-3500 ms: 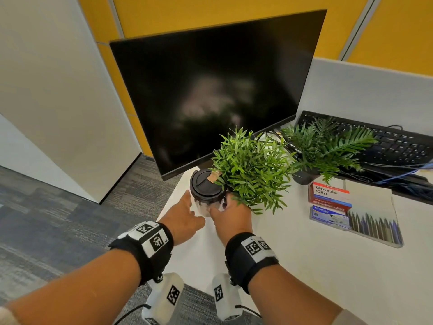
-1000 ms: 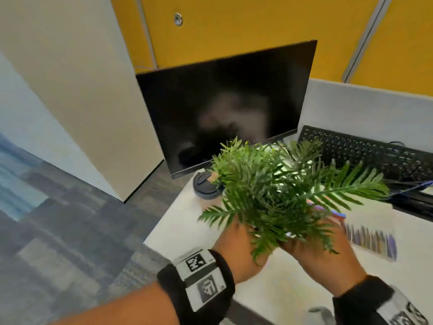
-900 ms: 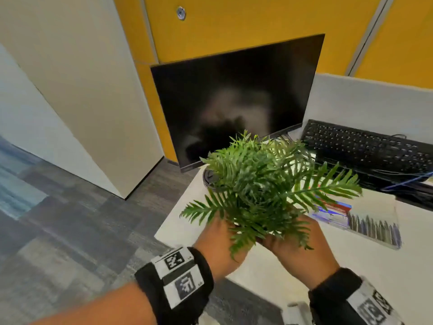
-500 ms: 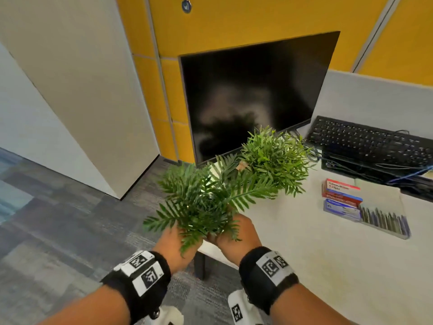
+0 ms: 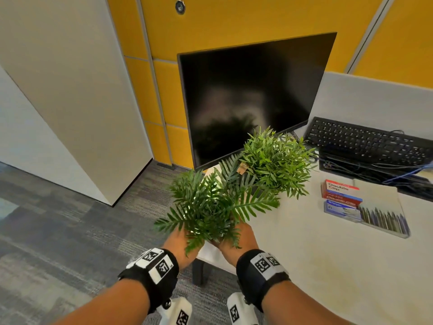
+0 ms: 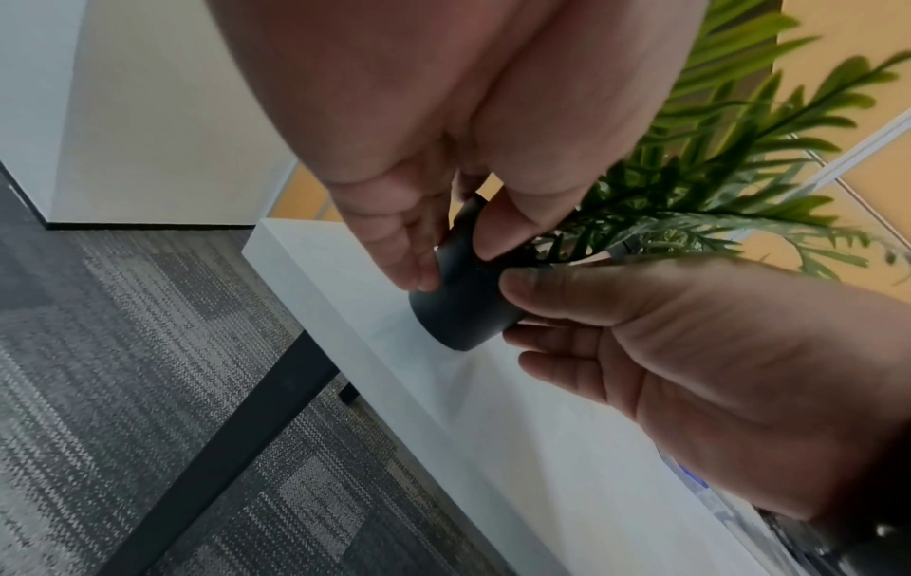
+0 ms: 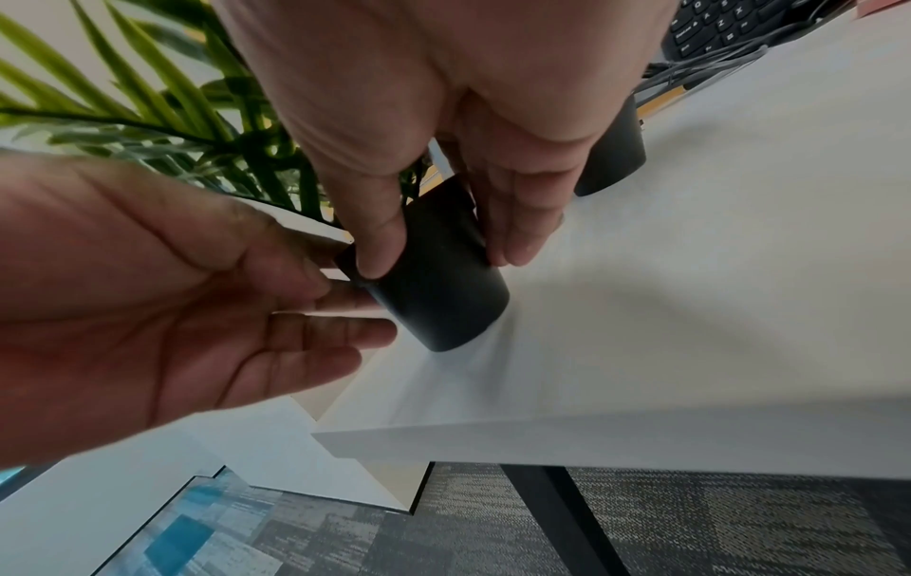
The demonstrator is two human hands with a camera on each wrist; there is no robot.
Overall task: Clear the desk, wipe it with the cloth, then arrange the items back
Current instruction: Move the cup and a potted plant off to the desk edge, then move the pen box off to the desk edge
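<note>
Fern plant [image 5: 206, 207] in dark round pot [image 7: 438, 288], lower centre of frame, tilted above white desk [image 5: 304, 254] corner.

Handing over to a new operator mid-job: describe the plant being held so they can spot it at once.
Start at the black monitor on the white desk. Near the desk's front left corner, both hands, left hand and right hand, hold a fern plant in a small dark pot. Unlike the bushier, fine-leaved plant behind it, it has long feathery fronds.
</note>
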